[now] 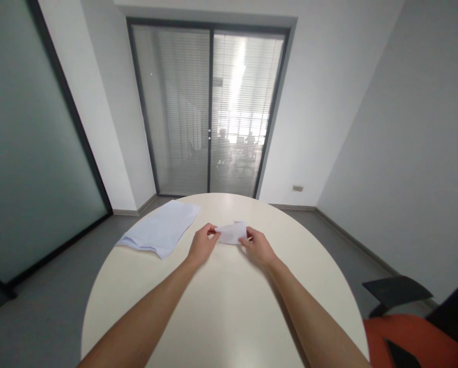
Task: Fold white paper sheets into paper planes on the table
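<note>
A small folded piece of white paper (pixel 231 233) is held between my two hands over the far half of the round table. My left hand (pixel 203 244) pinches its left end between thumb and fingers. On the other side, my right hand (pixel 258 245) grips the right edge with thumb and fingertips. To the left of my left hand lies a stack of larger white paper sheets (pixel 162 225), its near corner slightly lifted and uneven. How the small paper is folded is too blurred to make out.
The cream round table (pixel 213 317) fills the lower middle. An office chair (pixel 409 332) with an orange seat and black armrests stands at the lower right. Beyond the table is a glass door (pixel 171 112) with blinds; a frosted glass panel (pixel 33 153) rises at the left.
</note>
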The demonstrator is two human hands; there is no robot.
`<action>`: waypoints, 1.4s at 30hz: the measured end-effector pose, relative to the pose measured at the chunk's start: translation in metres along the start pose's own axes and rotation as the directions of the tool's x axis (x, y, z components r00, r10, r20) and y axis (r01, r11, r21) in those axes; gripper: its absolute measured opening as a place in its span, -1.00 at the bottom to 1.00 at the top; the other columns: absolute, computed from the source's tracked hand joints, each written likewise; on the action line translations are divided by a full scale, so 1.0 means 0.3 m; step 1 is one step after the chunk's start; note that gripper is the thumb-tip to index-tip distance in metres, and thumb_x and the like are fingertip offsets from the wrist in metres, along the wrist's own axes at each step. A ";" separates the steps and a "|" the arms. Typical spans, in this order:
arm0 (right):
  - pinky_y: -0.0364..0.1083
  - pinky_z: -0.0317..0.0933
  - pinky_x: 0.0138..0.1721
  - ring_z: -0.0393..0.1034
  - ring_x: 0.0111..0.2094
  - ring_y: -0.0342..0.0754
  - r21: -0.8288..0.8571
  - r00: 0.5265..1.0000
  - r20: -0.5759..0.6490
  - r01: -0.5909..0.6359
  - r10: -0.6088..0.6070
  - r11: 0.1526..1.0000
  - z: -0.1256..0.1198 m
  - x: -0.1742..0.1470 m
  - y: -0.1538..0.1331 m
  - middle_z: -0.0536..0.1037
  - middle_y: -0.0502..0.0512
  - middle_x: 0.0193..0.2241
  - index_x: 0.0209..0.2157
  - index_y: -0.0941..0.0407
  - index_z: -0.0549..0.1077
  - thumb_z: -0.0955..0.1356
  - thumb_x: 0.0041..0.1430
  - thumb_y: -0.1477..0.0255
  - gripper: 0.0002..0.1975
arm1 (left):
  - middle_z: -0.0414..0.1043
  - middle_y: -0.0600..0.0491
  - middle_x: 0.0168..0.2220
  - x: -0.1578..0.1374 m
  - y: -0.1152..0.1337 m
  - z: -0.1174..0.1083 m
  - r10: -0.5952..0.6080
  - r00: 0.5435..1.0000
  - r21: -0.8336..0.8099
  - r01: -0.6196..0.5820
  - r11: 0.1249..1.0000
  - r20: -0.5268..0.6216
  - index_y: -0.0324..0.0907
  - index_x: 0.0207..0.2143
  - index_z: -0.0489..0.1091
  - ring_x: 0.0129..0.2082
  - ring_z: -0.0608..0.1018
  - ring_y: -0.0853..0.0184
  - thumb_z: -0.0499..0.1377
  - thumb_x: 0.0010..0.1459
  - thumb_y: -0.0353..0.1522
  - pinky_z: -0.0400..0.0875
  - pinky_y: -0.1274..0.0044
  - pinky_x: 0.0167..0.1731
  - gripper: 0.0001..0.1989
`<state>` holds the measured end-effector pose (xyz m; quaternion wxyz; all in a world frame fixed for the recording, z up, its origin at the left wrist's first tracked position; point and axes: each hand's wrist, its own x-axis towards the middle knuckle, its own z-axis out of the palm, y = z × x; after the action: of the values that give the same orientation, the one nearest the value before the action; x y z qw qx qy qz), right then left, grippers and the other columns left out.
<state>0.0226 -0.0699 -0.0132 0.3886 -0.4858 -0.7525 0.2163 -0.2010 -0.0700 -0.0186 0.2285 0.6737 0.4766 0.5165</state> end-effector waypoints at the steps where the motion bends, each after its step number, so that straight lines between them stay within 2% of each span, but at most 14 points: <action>1: -0.08 0.27 -0.20 0.43 -0.29 -0.04 -0.051 0.999 -0.012 0.030 -0.031 0.998 -0.008 -0.002 -0.006 0.59 0.08 -0.30 -0.23 0.14 0.52 0.32 0.15 0.43 -0.83 | 0.53 0.06 -0.33 -0.001 0.006 -0.001 0.017 1.000 0.010 -0.016 1.000 -0.005 -0.15 -0.32 0.40 -0.27 0.56 0.30 0.18 0.13 -0.33 0.44 0.46 -0.17 -0.92; 4: -0.08 0.25 -0.13 0.42 -0.22 -0.02 -0.204 0.990 -0.018 0.137 -0.143 0.969 -0.033 -0.010 -0.019 0.58 0.10 -0.25 -0.23 0.11 0.54 0.29 0.19 0.47 -0.81 | 0.53 0.06 -0.30 -0.009 0.022 -0.011 0.082 0.996 0.057 -0.084 0.995 0.032 -0.14 -0.30 0.40 -0.25 0.55 0.30 0.15 0.15 -0.37 0.43 0.48 -0.18 -0.93; 8: -0.10 0.23 -0.10 0.42 -0.15 -0.02 -0.343 0.970 0.083 0.243 -0.228 0.907 -0.057 -0.022 -0.030 0.57 0.09 -0.19 -0.17 0.06 0.56 0.28 0.16 0.57 -0.72 | 0.54 0.06 -0.24 -0.025 0.029 -0.033 0.154 0.970 0.251 -0.199 0.947 0.189 -0.11 -0.27 0.44 -0.19 0.53 0.28 0.11 0.13 -0.48 0.39 0.46 -0.11 -0.84; 12: -0.10 0.24 -0.11 0.43 -0.16 -0.02 -0.413 0.946 0.224 0.310 -0.235 0.857 -0.061 -0.029 -0.040 0.57 0.09 -0.19 -0.17 0.06 0.59 0.31 0.10 0.63 -0.67 | 0.55 0.05 -0.17 -0.035 0.019 -0.051 0.117 0.936 0.416 -0.256 0.873 0.331 -0.09 -0.22 0.48 -0.10 0.53 0.25 0.09 0.05 -0.55 0.36 0.44 -0.03 -0.70; 15: -0.10 0.25 -0.13 0.43 -0.16 -0.02 -0.425 0.925 0.296 0.352 -0.240 0.834 -0.055 -0.033 -0.046 0.57 0.10 -0.20 -0.18 0.05 0.60 0.31 0.11 0.64 -0.67 | 0.57 0.04 -0.17 -0.037 0.017 -0.058 0.086 0.912 0.468 -0.285 0.837 0.402 -0.09 -0.22 0.51 -0.08 0.53 0.23 0.09 0.03 -0.56 0.36 0.42 0.00 -0.67; 24: -0.07 0.27 -0.06 0.43 -0.10 0.00 -0.414 0.927 0.313 0.329 -0.206 0.849 -0.052 -0.042 -0.031 0.60 0.09 -0.14 -0.13 0.04 0.59 0.29 0.11 0.63 -0.63 | 0.58 -0.01 -0.10 -0.050 0.046 -0.067 0.157 0.863 0.471 -0.405 0.784 0.481 -0.10 -0.13 0.55 -0.07 0.54 0.15 0.09 0.09 -0.47 0.36 0.35 0.00 -0.66; 31: -0.05 0.26 -0.01 0.38 -0.05 0.01 -0.427 0.917 0.340 0.346 -0.206 0.835 -0.045 -0.044 -0.024 0.54 0.13 -0.04 0.03 -0.01 0.54 0.26 0.18 0.60 -0.55 | 0.56 -0.01 -0.03 -0.056 0.058 -0.066 0.211 0.828 0.439 -0.470 0.766 0.519 -0.10 -0.10 0.55 -0.03 0.51 0.14 0.12 0.09 -0.43 0.35 0.33 0.04 -0.66; 37: -0.04 0.24 0.03 0.39 -0.04 0.02 -0.411 0.906 0.362 0.366 -0.219 0.835 -0.049 -0.044 -0.030 0.54 0.19 -0.04 0.05 0.06 0.53 0.26 0.13 0.62 -0.52 | 0.55 0.01 -0.01 -0.051 0.063 -0.071 0.232 0.796 0.451 -0.527 0.720 0.560 -0.09 -0.12 0.56 -0.02 0.48 0.13 0.12 0.15 -0.38 0.35 0.32 0.00 -0.71; 42: -0.07 0.23 0.08 0.44 -0.02 0.03 -0.326 0.895 0.407 0.329 -0.183 0.886 -0.080 -0.046 -0.038 0.57 0.15 0.00 -0.03 0.09 0.59 0.27 0.07 0.58 -0.55 | 0.54 0.01 0.01 -0.048 0.057 -0.085 0.226 0.766 0.444 -0.555 0.703 0.601 -0.11 -0.12 0.55 -0.05 0.47 0.15 0.13 0.20 -0.36 0.36 0.35 -0.03 -0.75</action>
<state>0.0383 -0.0885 0.0040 0.1640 -0.3984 -0.8973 0.0960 -0.2173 -0.0950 -0.0025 -0.0003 0.9084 0.3769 0.1811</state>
